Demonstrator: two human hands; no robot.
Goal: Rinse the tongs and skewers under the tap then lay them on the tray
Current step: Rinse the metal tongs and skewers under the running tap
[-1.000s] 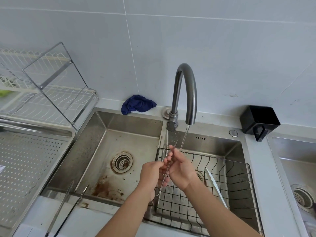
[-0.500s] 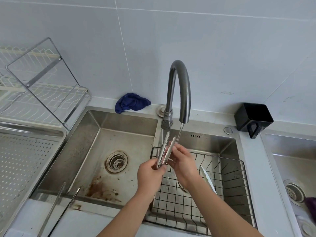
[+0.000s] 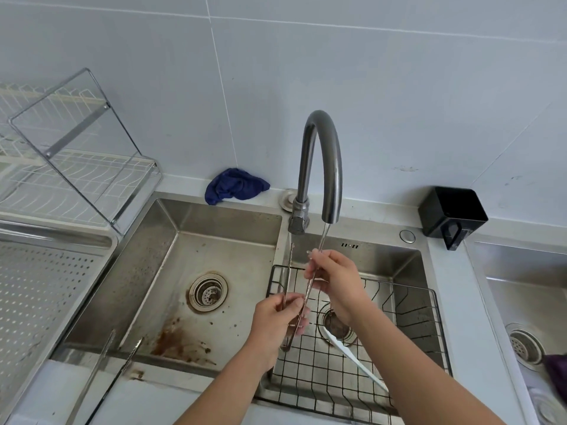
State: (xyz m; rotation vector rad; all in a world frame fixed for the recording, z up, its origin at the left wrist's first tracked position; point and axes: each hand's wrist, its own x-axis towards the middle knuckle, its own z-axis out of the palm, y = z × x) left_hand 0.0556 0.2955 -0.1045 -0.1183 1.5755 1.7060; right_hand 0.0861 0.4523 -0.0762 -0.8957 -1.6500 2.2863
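Steel tongs (image 3: 289,271) stand upright under the running tap (image 3: 322,167), their two arms spread apart. My left hand (image 3: 276,326) grips the tongs near the hinge end at the bottom. My right hand (image 3: 334,280) pinches the right arm of the tongs near its tip, in the water stream. A second pair of long tongs (image 3: 104,378) lies across the front edge of the left sink. The perforated steel tray (image 3: 40,302) sits at the far left.
A black wire basket (image 3: 414,326) sits in the right basin with a white utensil (image 3: 352,357) in it. The left basin (image 3: 184,271) has rust stains. A blue cloth (image 3: 234,185), a black box (image 3: 452,214) and a dish rack (image 3: 76,167) stand behind.
The tongs' arms, pressed together half a second ago, are now spread apart. My right hand now holds only the right arm under the stream.
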